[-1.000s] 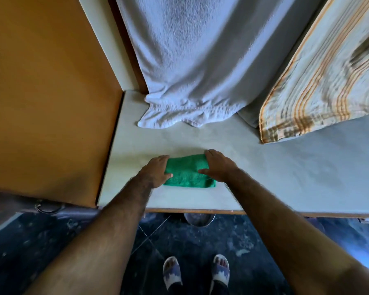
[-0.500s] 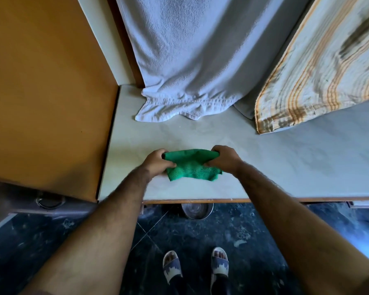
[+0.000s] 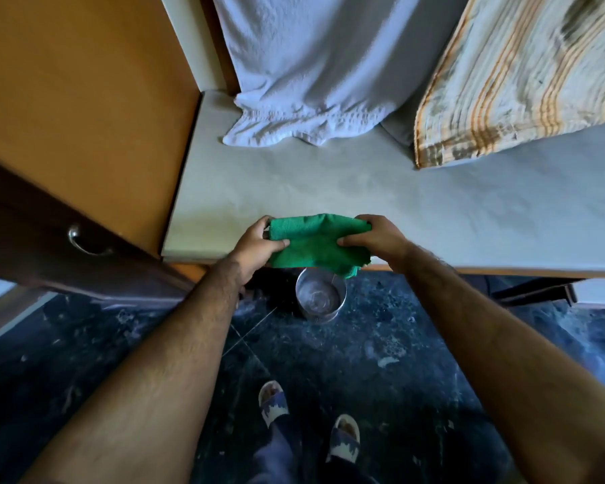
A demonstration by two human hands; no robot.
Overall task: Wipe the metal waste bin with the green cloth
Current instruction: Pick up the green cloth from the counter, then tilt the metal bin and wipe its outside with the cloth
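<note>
The green cloth (image 3: 316,244) is bunched between both hands, held at the front edge of the pale counter (image 3: 329,183). My left hand (image 3: 255,244) grips its left end and my right hand (image 3: 376,237) grips its right end. A corner of the cloth hangs down past the counter edge. Straight below it, on the dark floor, stands the round metal waste bin (image 3: 320,298), open at the top with a shiny inside. The cloth is above the bin and does not touch it.
A white towel (image 3: 311,82) and a striped cloth (image 3: 514,75) hang onto the back of the counter. An orange cabinet side (image 3: 84,99) and a dark drawer with a metal handle (image 3: 84,244) stand at the left. My sandalled feet (image 3: 308,420) are on the dark floor.
The cloth lay flat on the counter a second ago; both hands have gathered it and drawn it back to the counter's front edge. The view has tilted down, so the bin shows fully.
</note>
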